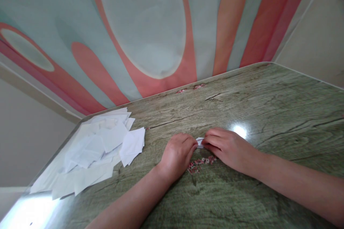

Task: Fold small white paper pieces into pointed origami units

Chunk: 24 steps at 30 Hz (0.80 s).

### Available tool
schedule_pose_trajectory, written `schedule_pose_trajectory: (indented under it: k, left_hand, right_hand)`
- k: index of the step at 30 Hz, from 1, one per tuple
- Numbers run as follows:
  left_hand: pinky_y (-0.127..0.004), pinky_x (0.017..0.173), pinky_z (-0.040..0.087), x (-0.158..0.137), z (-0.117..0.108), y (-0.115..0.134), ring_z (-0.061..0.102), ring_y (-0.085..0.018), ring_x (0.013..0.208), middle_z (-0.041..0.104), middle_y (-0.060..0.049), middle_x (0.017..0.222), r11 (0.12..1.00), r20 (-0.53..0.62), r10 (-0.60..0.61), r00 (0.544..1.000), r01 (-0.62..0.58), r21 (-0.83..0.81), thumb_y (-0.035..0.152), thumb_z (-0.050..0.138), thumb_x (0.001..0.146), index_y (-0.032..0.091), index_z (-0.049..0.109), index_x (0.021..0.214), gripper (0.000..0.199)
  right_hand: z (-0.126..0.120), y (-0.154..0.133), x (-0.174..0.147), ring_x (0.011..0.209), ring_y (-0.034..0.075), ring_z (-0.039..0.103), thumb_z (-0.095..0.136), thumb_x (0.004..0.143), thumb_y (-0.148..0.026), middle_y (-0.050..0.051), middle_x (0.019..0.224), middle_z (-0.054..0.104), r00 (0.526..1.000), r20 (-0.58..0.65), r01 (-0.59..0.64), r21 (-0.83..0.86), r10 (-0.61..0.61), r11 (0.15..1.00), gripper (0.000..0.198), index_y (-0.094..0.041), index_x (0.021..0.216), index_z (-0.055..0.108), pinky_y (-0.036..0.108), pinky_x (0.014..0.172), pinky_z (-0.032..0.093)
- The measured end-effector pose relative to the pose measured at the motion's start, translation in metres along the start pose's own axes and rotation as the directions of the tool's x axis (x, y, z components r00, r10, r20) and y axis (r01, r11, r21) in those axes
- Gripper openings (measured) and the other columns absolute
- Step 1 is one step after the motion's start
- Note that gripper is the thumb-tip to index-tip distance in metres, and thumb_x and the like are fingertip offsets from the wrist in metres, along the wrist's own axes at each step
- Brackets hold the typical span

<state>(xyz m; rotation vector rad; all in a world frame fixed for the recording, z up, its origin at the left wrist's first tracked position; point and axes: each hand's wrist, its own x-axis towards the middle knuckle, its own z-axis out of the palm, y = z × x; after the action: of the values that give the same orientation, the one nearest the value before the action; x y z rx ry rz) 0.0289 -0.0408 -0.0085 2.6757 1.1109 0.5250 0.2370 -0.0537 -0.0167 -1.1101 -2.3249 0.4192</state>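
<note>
A small folded piece of white paper lies between my two hands near the middle of the table. My left hand pinches its left end, fingers curled and pressed together. On the other side, my right hand grips the right end with thumb and fingertips. Only a short middle stretch of the paper shows; my fingers cover both ends.
A spread pile of white paper sheets covers the table's left side, with a smaller stack of paper pieces at its right edge. The wood-patterned table meets a wall with a pink and grey-green printed sheet behind.
</note>
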Motion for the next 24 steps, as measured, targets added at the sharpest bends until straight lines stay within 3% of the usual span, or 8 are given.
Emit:
schedule_pose_trajectory:
  k: [17, 24]
  left_hand:
    - [-0.035, 0.081, 0.045, 0.001, -0.0018, 0.0032, 0.057, -0.019, 0.087, 0.064, -0.006, 0.09, 1.0, 0.015, -0.003, 1.0, 0.003, 0.022, 0.023, 0.044, 0.094, 0.016, 0.061, 0.09, 0.018]
    - [-0.034, 0.08, 0.046, 0.002, -0.0014, 0.0037, 0.058, -0.019, 0.086, 0.064, -0.006, 0.088, 1.0, -0.001, -0.007, 1.0, 0.007, 0.015, 0.022, 0.045, 0.093, 0.016, 0.061, 0.089, 0.018]
  right_hand:
    - [0.0013, -0.0008, 0.0005, 0.081, 0.019, 0.054, 0.047, 0.092, -0.014, 0.005, 0.08, 0.058, 0.999, 0.04, 0.016, -0.201, -0.008, 0.98, 0.019, -0.016, 0.079, 0.061, 0.034, 0.075, 0.045]
    - [0.0007, -0.0018, 0.0012, 0.082, 0.02, 0.055, 0.047, 0.092, -0.014, 0.006, 0.082, 0.059, 1.0, 0.029, 0.013, -0.2, -0.007, 0.98, 0.017, -0.016, 0.082, 0.062, 0.034, 0.075, 0.046]
